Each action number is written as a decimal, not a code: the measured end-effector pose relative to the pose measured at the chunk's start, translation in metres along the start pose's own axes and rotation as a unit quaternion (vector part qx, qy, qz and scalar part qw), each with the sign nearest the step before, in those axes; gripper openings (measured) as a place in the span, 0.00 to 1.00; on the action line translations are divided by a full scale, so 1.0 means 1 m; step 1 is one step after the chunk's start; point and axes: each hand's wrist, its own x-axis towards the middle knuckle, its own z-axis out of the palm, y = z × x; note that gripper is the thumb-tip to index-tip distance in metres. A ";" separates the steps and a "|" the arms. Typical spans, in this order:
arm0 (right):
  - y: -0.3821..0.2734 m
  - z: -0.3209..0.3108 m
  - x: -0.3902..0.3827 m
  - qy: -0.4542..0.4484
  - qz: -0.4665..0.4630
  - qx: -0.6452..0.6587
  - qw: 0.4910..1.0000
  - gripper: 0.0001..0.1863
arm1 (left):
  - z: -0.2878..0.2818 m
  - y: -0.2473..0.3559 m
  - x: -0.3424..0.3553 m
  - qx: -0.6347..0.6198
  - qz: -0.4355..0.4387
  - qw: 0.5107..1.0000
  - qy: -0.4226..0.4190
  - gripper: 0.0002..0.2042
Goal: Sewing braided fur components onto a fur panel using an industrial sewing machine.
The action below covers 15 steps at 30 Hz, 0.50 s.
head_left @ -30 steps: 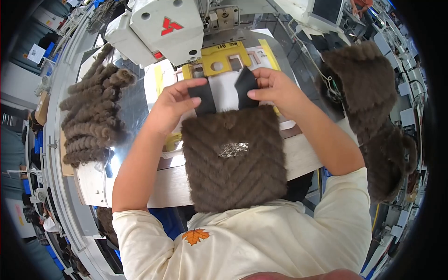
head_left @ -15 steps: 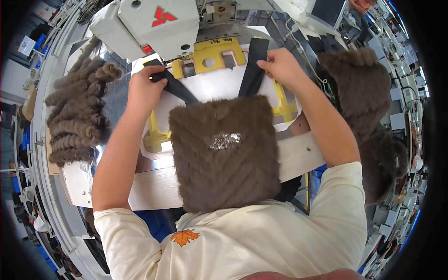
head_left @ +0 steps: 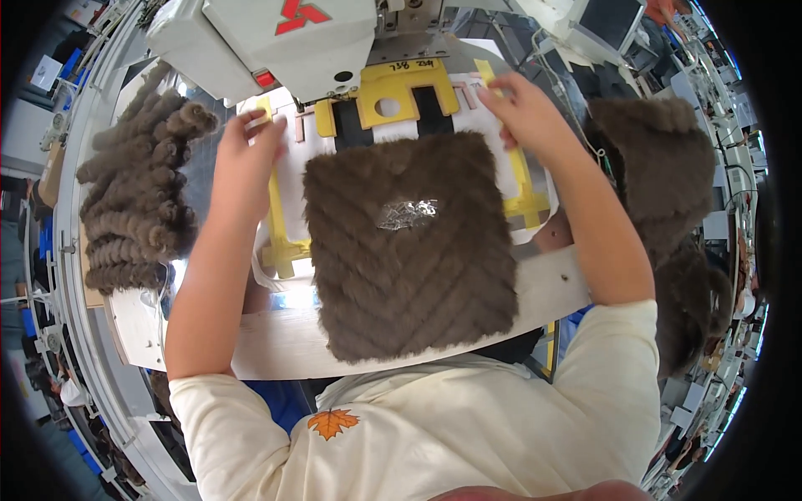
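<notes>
A square brown fur piece (head_left: 405, 288) with a chevron nap lies in front of me, a shiny clear film patch (head_left: 407, 215) on it. Two black fabric straps, left (head_left: 351, 121) and right (head_left: 432, 108), run from its far edge into notches of a yellow plate (head_left: 409, 98) on a white sheet (head_left: 292, 188). My left hand (head_left: 249, 150), fingers loosely bent and slightly blurred, hovers by the sheet's left yellow-taped border. By the right yellow-taped border is my right hand (head_left: 525, 113), thumb and fingers apart. Neither hand shows anything held.
A white machine head (head_left: 284, 58) overhangs the sheet at the far left. Curled fur strips (head_left: 142, 184) are heaped to my left; more brown fur pieces (head_left: 668, 179) are stacked at the right. A pale board (head_left: 547, 280) runs along the near edge.
Both hands have let go of the black straps and moved outward to the borders. The straps now lie straight in the plate's notches. The fur piece has shifted away from me.
</notes>
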 end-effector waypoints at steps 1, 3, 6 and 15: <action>0.011 0.000 -0.018 -0.033 0.005 0.054 0.998 0.27 | -0.007 0.003 -0.021 -0.033 -0.036 0.998 -0.038 0.25; 0.018 0.004 -0.049 -0.072 0.007 0.112 0.991 0.26 | -0.015 0.005 -0.052 -0.063 -0.073 0.993 -0.069 0.24; 0.022 0.002 -0.073 -0.083 0.051 0.228 0.969 0.25 | -0.008 0.008 -0.066 -0.095 -0.114 0.984 -0.100 0.25; 0.024 0.008 -0.093 -0.122 -0.018 0.043 0.992 0.24 | 0.006 0.004 -0.100 0.301 0.049 0.942 -0.141 0.26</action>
